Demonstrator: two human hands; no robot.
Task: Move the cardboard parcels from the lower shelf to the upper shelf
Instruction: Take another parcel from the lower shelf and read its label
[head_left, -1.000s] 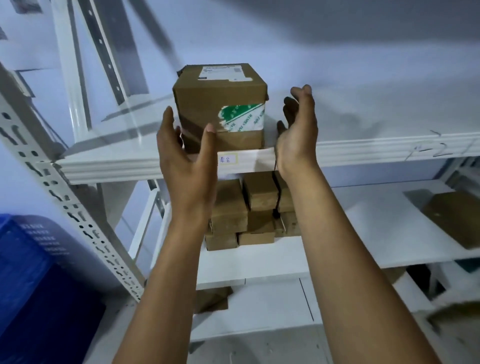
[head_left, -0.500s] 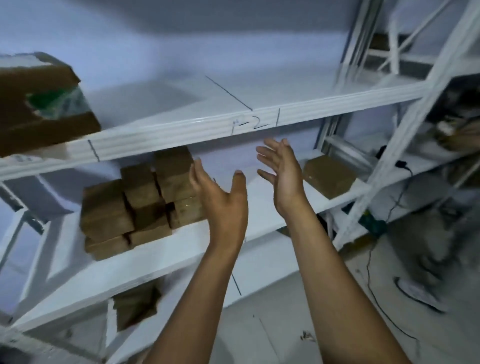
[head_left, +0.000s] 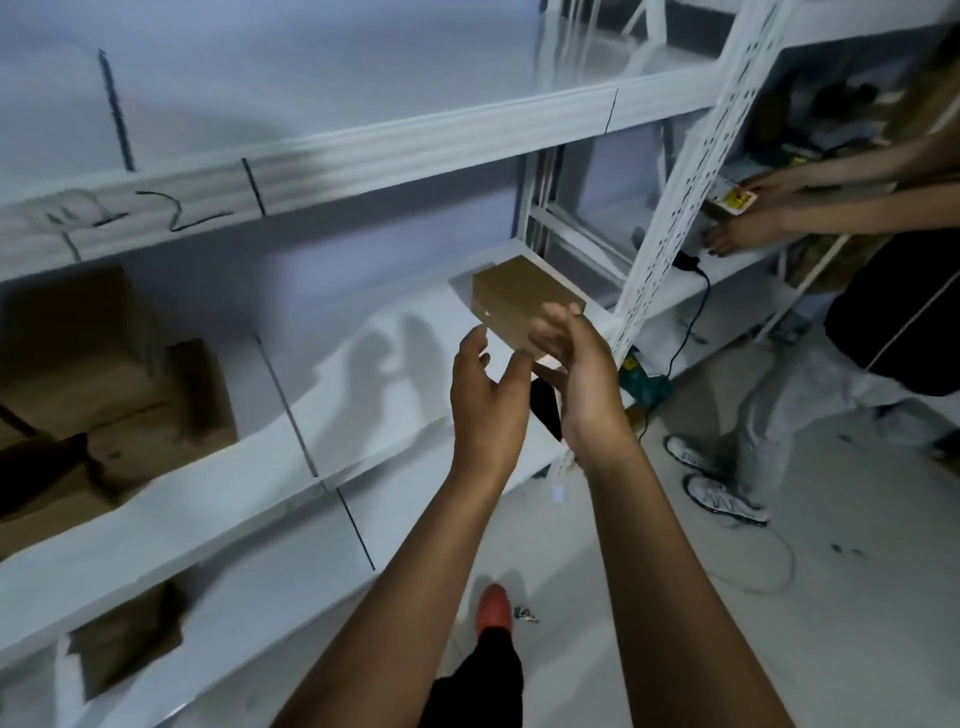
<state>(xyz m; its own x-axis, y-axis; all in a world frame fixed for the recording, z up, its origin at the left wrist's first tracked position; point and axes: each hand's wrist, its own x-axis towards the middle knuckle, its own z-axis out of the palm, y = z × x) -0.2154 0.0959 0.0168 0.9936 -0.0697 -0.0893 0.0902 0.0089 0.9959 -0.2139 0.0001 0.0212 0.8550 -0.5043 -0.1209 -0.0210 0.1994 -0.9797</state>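
- cardboard parcel (head_left: 524, 301) lies flat on lower shelf (head_left: 363, 322), near white upright post (head_left: 675, 208)
- left hand (head_left: 485, 389) open, fingers spread, empty, just short of parcel
- right hand (head_left: 576, 371) open, empty, fingertips overlap parcel's front corner; contact unclear
- stacked parcels (head_left: 104, 389) far left of it, same shelf
- upper shelf (head_left: 311, 161) above

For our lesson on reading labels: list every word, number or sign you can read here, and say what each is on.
"2", hand-drawn with dashes either side: front edge of the white upper shelf.
Marks left of it: too smeared to read.
Yellow label with a dark symbol on the box at far right: too small to read.
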